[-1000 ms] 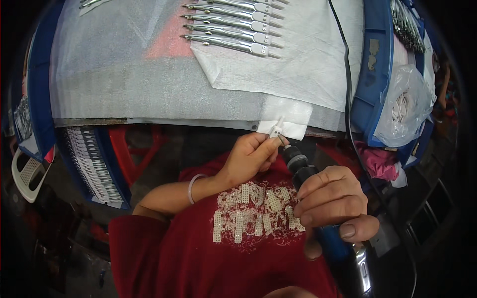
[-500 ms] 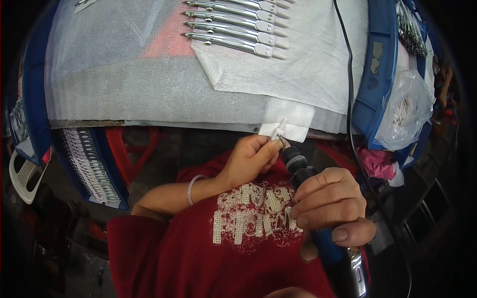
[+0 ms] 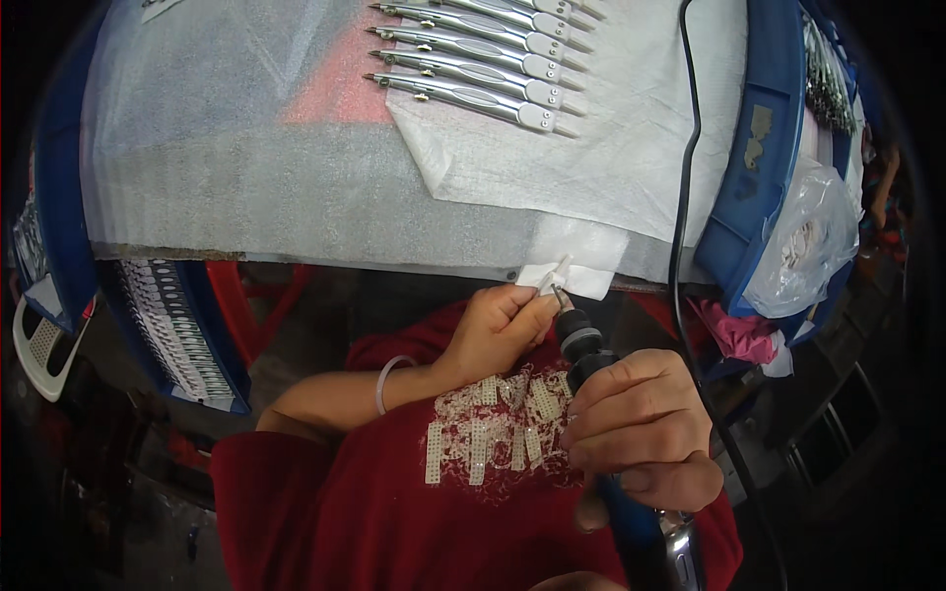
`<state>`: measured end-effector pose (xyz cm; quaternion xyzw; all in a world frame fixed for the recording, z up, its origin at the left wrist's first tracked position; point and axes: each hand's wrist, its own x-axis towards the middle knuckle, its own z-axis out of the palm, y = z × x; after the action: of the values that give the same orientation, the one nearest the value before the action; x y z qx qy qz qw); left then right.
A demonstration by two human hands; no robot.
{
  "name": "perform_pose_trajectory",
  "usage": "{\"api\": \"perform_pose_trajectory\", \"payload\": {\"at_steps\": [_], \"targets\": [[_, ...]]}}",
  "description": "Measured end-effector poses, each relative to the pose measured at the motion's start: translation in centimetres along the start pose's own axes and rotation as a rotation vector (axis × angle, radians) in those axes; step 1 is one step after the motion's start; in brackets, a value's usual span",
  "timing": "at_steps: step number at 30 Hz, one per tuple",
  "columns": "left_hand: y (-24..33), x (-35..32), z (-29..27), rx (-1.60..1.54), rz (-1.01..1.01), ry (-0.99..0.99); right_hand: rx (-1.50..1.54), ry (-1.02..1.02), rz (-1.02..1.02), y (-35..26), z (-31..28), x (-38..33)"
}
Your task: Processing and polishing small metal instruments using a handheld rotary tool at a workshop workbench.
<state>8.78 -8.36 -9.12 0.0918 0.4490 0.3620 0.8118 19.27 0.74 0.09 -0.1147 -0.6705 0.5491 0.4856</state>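
My right hand (image 3: 645, 428) is wrapped around a black and blue electric screwdriver (image 3: 583, 345), which slants up and to the left. Its thin bit (image 3: 561, 295) reaches a small white part with a pale pointed tip (image 3: 563, 267), pinched by my left hand (image 3: 501, 330) at the table's front edge. The pale tip resembles the ends of the drawing compasses lying above; my fingers hide the rest of this part. Beneath it is a white pad (image 3: 589, 282). Several silver drawing compasses (image 3: 473, 98) lie side by side on a white cloth (image 3: 631, 148).
A black cord (image 3: 687, 177) runs down the table's right side. Blue bins (image 3: 759, 187) stand at the right, one with a clear plastic bag (image 3: 808, 236) against it. At the left, a blue tray (image 3: 182, 335) holds rows of metal parts, beside a red stool (image 3: 241, 315).
The view has shifted slightly, so the table and compasses appear lower. My right hand and the screwdriver have moved a little left; both hands keep their grips.
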Motion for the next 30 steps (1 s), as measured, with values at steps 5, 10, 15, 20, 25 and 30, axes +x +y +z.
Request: {"api": "perform_pose_trajectory", "payload": {"at_steps": [5, 10, 15, 20, 25, 30], "targets": [[-0.7, 0.1, -0.2, -0.014, -0.002, 0.009, -0.023, 0.041, 0.016, -0.1, 0.4, 0.2], [-0.4, 0.2, 0.0, -0.009, 0.032, -0.005, -0.017, 0.015, -0.017, -0.1, 0.1, 0.3], [-0.1, 0.1, -0.1, 0.01, 0.045, 0.001, -0.027, -0.003, 0.016, -0.6, -0.3, -0.4], [0.8, -0.1, 0.3, -0.035, 0.046, -0.029, -0.053, 0.025, -0.003, -1.4, -0.5, -0.9], [0.7, 0.0, 0.4, -0.065, 0.035, -0.002, -0.092, 0.039, 0.014, -1.4, -0.5, -0.7], [0.5, 0.0, 0.4, -0.1, 0.015, -0.009, -0.085, 0.052, 0.0, -1.3, -0.5, -0.8]]}}
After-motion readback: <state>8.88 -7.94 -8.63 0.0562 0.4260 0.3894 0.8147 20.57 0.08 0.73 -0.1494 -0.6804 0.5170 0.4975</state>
